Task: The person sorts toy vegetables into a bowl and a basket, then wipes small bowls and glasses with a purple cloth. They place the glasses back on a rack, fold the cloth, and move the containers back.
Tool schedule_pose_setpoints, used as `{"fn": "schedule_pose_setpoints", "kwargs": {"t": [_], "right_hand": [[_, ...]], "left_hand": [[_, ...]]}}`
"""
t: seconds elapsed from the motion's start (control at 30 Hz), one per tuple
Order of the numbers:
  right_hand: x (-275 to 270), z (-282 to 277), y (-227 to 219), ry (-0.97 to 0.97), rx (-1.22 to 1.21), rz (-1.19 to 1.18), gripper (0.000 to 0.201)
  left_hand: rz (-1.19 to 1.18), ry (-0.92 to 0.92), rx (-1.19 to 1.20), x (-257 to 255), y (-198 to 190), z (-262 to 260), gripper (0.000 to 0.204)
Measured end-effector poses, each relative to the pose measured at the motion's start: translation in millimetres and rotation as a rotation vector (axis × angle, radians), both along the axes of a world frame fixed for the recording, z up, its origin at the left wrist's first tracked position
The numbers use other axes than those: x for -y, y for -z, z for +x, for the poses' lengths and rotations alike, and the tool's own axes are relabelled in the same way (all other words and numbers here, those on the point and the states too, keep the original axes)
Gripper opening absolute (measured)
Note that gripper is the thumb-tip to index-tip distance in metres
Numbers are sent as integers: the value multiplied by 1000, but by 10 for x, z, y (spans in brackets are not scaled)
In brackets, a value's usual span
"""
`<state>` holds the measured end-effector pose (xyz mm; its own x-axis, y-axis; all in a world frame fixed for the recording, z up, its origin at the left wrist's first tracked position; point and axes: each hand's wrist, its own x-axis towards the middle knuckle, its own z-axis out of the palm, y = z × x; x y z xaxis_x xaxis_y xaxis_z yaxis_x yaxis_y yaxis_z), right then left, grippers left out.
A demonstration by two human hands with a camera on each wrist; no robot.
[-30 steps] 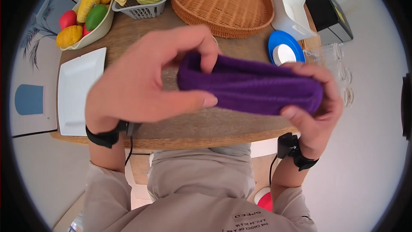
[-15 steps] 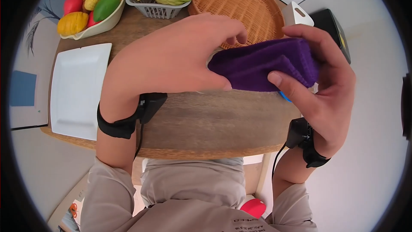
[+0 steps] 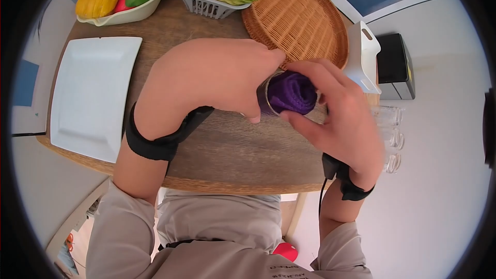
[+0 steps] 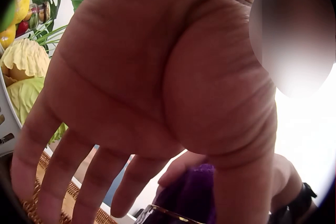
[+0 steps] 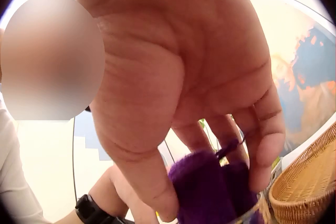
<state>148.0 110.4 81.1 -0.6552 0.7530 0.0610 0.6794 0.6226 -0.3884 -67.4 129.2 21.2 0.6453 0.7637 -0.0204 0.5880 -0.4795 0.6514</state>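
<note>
A purple cloth (image 3: 293,93), rolled into a thick bundle, is between the two hands above the table. A see-through round container with a thin gold rim (image 3: 267,98) surrounds the cloth's left part. My left hand (image 3: 214,75) holds this container from the left, thumb below and fingers above. On the other side, my right hand (image 3: 346,116) pinches the cloth's protruding end between thumb and fingers. The right wrist view shows the cloth (image 5: 210,184) between thumb and fingertips, with the rim at its lower end. Most of the container is hidden behind the left hand.
A white square plate (image 3: 93,95) lies at left. Along the back are a bowl (image 3: 124,16) of fruit, a grey basket (image 3: 206,8) with leafy vegetables and a round wicker tray (image 3: 302,18). A white bin (image 3: 363,54) and glass mugs (image 3: 390,137) stand at right.
The cloth has turned from lying lengthwise between both hands to a rolled end facing the head camera, within the gold rim. The right hand has come closer to the left. The view has shifted.
</note>
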Motion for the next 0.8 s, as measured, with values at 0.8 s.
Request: {"fn": "schedule_pose_setpoints", "kwargs": {"t": [0.8], "right_hand": [[22, 55, -260, 132, -5, 88, 29]], "left_hand": [[162, 27, 270, -119, 97, -14, 38]]}}
